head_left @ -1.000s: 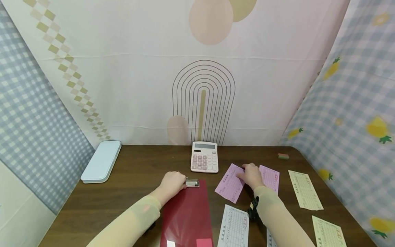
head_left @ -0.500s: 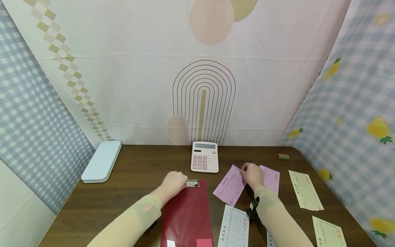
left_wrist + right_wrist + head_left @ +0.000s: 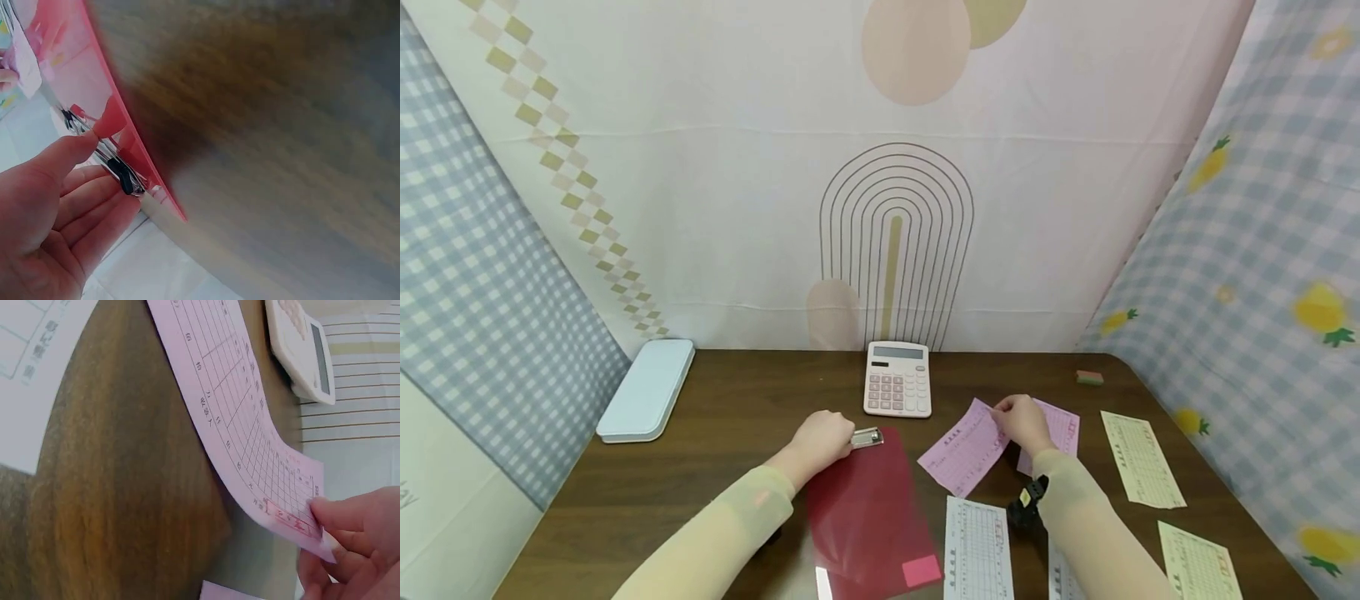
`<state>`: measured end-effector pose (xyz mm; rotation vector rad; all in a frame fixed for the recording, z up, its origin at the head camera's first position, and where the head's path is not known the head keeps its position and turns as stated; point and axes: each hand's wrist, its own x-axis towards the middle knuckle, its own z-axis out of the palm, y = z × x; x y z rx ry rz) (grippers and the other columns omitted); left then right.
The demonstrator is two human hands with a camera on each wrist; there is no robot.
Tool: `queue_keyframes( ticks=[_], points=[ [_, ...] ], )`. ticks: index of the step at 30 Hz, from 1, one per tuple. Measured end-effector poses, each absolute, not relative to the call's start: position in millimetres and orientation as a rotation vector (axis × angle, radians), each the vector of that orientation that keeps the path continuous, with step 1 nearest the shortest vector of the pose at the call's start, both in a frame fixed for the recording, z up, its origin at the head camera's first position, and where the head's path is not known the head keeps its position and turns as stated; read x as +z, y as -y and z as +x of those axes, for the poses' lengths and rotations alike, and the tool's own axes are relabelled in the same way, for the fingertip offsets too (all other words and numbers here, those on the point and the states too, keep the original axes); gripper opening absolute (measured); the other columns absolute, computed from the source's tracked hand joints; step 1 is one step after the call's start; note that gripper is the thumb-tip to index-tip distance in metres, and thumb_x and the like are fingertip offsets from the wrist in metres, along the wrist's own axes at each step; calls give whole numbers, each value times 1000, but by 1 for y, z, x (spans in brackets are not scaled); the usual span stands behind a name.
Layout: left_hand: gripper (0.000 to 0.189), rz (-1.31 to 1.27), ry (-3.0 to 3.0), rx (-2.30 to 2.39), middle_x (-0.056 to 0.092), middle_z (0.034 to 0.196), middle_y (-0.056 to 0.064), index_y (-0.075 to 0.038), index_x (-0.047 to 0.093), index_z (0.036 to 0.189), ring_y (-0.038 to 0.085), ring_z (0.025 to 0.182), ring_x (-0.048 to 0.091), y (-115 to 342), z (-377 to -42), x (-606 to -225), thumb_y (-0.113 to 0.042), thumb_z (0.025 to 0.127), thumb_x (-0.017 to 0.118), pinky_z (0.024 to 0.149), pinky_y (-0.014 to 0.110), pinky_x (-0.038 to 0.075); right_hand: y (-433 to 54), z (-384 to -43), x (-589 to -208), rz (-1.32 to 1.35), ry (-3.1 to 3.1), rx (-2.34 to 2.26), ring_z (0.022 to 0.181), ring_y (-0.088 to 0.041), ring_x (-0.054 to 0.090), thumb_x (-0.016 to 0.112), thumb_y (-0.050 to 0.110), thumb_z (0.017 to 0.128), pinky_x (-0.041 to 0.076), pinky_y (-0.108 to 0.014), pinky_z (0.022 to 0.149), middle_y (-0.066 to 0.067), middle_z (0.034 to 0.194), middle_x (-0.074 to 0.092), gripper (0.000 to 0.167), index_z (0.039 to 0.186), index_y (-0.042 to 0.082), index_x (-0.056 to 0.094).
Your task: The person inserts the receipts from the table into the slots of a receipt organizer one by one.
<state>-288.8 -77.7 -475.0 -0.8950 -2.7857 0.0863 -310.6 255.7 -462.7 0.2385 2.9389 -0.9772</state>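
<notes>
My left hand (image 3: 823,437) grips the metal clip (image 3: 867,437) at the top of a red clipboard (image 3: 868,508). In the left wrist view, the thumb presses one side of the clip (image 3: 106,153) and the fingers sit behind it. The board is tilted off the table there. A corner of a pink printed slip (image 3: 962,454) is pinched between thumb and fingers of my right hand (image 3: 1024,423). In the right wrist view that end of the slip (image 3: 250,425) curves up from the wood. Partly behind the right hand lies a second pink slip (image 3: 1062,429).
White slips (image 3: 977,550) lie in front, one partly under the right forearm. Two yellow slips (image 3: 1142,460) are at the right. A calculator (image 3: 897,379) stands at the back, a pale blue flat case (image 3: 647,392) at the left. A small red-and-green block (image 3: 1089,377) is at back right.
The clipboard has tilted, its lower end swinging right toward the white slip. My right hand has shifted slightly right, and the pink slip's pinched corner has turned and lifted with it.
</notes>
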Motion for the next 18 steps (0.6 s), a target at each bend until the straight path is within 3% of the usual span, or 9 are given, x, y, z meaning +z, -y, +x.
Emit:
queue_keyframes(
  ticks=[5, 13, 18],
  points=[
    [23, -909, 2759, 135, 58, 52, -2, -15, 54, 51, 16, 46, 51, 74, -289, -475, -9, 71, 64, 50, 33, 47, -259, -307, -455, 231, -2977, -1038, 76, -22, 56, 59, 17, 91, 43, -29, 62, -12, 86, 65, 21, 96, -2, 68],
    [25, -925, 2725, 156, 57, 51, -2, -15, 52, 50, 17, 47, 53, 71, -288, -474, -8, 70, 66, 49, 33, 47, -251, -301, -437, 203, -2950, -1244, 79, -21, 57, 57, 20, 94, 44, -26, 64, -16, 93, 66, 26, 105, -3, 63],
    [26, -939, 2741, 156, 57, 51, -3, -16, 52, 50, 16, 47, 53, 72, -288, -473, -9, 70, 67, 50, 32, 47, -245, -294, -434, 186, -2762, -1489, 65, -14, 55, 52, 16, 97, 46, -23, 56, -10, 83, 63, 26, 113, -5, 53]
  ],
)
